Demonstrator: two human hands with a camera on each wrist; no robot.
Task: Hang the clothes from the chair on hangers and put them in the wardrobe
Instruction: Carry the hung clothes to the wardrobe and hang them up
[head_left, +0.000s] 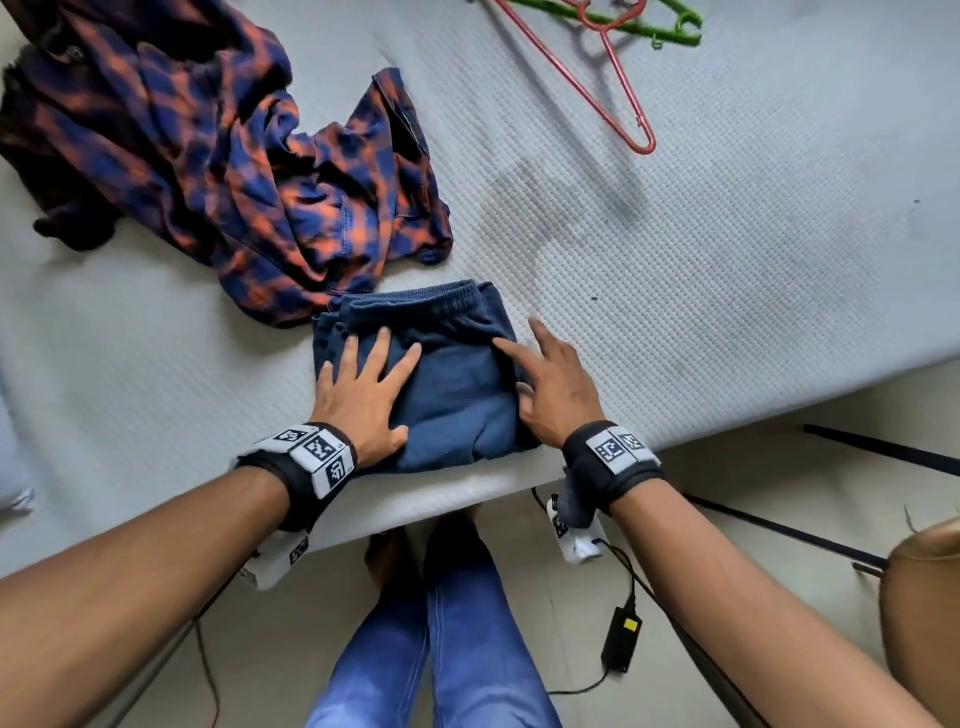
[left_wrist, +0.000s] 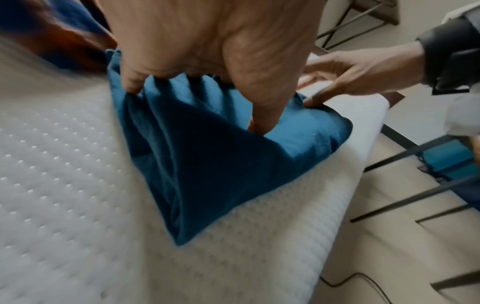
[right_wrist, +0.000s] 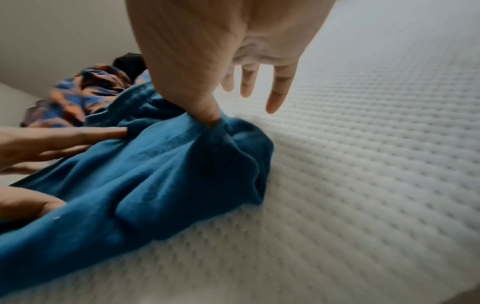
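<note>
A folded dark blue garment with an elastic waistband (head_left: 457, 395) (left_wrist: 207, 164) (right_wrist: 155, 185) lies near the front edge of the white mattress (head_left: 675, 260). My left hand (head_left: 371, 374) (left_wrist: 221, 61) lies flat on its left half, fingers spread and straight. My right hand (head_left: 545, 384) (right_wrist: 221, 61) touches its right edge: the thumb presses into the cloth and the index finger lies on it, while the other fingers stay straight above the mattress. An orange and navy plaid shirt (head_left: 208, 156) (right_wrist: 85, 92) lies crumpled at the back left. A red hanger (head_left: 613, 88) and a green hanger (head_left: 649, 28) lie at the far side.
The mattress edge runs just in front of the blue garment, with my legs in jeans (head_left: 441, 649) below it. A black power adapter (head_left: 622, 644) and cables lie on the floor. Dark frame bars (head_left: 883, 457) and a brown chair part (head_left: 924, 582) stand at the right.
</note>
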